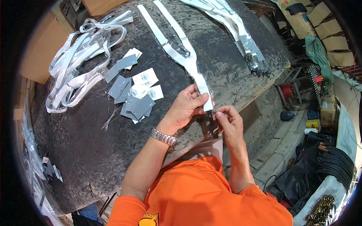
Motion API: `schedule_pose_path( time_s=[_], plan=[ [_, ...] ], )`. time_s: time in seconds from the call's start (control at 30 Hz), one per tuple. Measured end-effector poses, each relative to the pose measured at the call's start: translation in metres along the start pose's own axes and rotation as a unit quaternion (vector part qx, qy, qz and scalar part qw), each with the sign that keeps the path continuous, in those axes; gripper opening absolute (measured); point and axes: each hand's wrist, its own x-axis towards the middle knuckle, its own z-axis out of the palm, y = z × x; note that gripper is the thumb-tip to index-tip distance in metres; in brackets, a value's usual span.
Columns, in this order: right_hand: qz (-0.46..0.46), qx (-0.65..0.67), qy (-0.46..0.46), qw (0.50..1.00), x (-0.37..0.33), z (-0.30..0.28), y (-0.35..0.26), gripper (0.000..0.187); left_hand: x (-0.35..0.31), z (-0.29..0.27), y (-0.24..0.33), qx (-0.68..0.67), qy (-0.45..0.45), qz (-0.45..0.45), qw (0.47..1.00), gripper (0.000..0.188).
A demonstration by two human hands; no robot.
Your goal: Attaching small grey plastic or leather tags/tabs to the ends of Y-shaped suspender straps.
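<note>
A pair of white Y-shaped suspenders (191,67) lies stretched over the dark table, its two straps pointing away from me and clear plastic film along it. My left hand (184,107) is closed around the single lower strap, thumb on top, near the table's front edge. Just below, a black clip (211,117) hangs from the strap's end. My right hand (230,124) pinches beside this clip; whatever its fingertips hold is too small to make out. Grey and white hang tags (140,106) lie in a loose pile left of my left hand.
Thin tag strings (110,119) lie beside the tags. A tangle of white suspenders (81,71) fills the table's far left; more in plastic (235,28) lie at the far right. The dark table (86,154) ends in a worn edge before me. Boxes and black straps (335,165) stand right.
</note>
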Motion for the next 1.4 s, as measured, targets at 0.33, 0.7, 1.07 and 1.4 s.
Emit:
schedule_pose_path(
  time_s=[0.33, 0.7, 1.07, 1.4],
  plan=[
    [0.024, 0.101, -0.048, 0.993, 0.000, 0.000, -0.001, 0.009, 0.001, 0.000, -0.009, -0.002, -0.004, 0.003, 1.000, 0.031],
    [0.028, 0.059, -0.024, 0.998, -0.002, 0.005, 0.004, 0.010, -0.001, 0.008, -0.014, 0.049, 0.014, 0.051, 0.997, 0.030],
    [0.037, 0.092, -0.040, 0.994, 0.004, 0.009, 0.010, 0.010, -0.029, 0.025, -0.009, 0.522, 0.263, 0.272, 0.765, 0.022],
    [0.029, 0.116, -0.085, 0.989, 0.001, 0.015, 0.013, 0.010, -0.063, 0.027, -0.020, 0.392, 0.152, 0.196, 0.886, 0.019]
  ],
)
